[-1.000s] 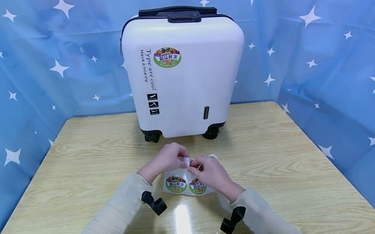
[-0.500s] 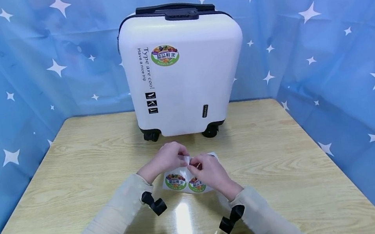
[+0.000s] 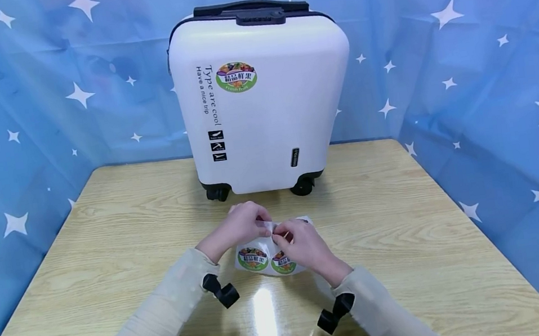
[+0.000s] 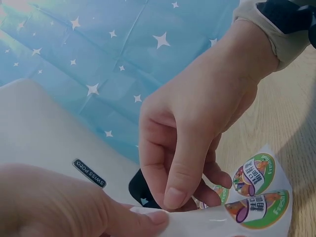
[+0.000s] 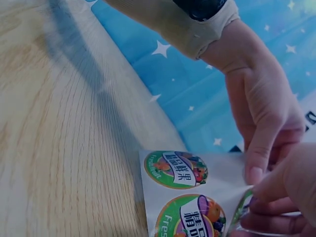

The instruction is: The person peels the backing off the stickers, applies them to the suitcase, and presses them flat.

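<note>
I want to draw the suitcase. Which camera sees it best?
Head view: the suitcase shows its whole front, handle to wheels. The left wrist view shows part, with a small label; the right wrist view, only bits.

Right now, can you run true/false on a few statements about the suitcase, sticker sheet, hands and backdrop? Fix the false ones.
1. The suitcase stands on its black wheels. True.
2. The left hand and right hand both hold the sticker sheet. True.
3. Nothing is stuck on the suitcase. False: a fruit sticker is on its upper front.
4. The backdrop is blue with white stars. True.
5. The right hand grips the suitcase's handle. False: it is at the sticker sheet.
</note>
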`<state>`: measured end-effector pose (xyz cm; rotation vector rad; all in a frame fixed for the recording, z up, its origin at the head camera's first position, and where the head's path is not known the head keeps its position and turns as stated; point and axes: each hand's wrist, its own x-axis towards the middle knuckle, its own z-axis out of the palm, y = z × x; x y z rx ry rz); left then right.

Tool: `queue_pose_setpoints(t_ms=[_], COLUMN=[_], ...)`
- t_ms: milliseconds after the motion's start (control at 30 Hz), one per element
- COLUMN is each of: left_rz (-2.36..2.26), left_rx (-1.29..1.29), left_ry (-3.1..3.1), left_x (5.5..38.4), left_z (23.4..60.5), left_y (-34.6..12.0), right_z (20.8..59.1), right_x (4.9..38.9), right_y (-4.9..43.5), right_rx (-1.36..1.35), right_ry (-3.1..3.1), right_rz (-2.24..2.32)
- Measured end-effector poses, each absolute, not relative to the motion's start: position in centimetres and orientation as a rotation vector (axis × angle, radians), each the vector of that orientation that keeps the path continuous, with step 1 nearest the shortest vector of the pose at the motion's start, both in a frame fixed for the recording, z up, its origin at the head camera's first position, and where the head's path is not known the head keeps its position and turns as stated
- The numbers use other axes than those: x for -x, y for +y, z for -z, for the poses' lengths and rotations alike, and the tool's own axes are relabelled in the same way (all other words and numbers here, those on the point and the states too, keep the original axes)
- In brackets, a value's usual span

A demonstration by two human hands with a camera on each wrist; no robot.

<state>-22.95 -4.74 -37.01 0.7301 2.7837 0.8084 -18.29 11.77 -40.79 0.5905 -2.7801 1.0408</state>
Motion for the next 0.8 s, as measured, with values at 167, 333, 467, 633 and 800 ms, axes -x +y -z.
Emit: queue_pose_setpoints(t_ms=[167, 333, 467, 633, 800], left_rz=[-0.829, -0.834, -0.794, -0.788, -0.823], left_rx=[-0.753, -0.778, -0.735, -0.668, -0.622], left_ry=[2.789, 2.802, 2.807, 2.753, 2.702], left_x=[22.75, 22.71, 22.85, 22.98, 23.07], left_z=[37.06, 37.01, 36.89, 36.68, 36.61], left_y=[-4.64, -4.66, -4.76, -4.84, -4.76], right_z=[40.93, 41.08, 41.09, 41.22, 41.21], right_x=[18.28, 18.42, 18.42, 18.46, 18.33], right_y=[11.75, 11.67, 11.61, 11.57, 11.55], right_rx=[-0.586, -0.576, -0.550, -0.545, -0.502], right_ry=[-2.769, -2.765, -2.752, -2.740, -2.738], right_rz=[-1.060, -1.086, -1.109, -1.113, -1.111])
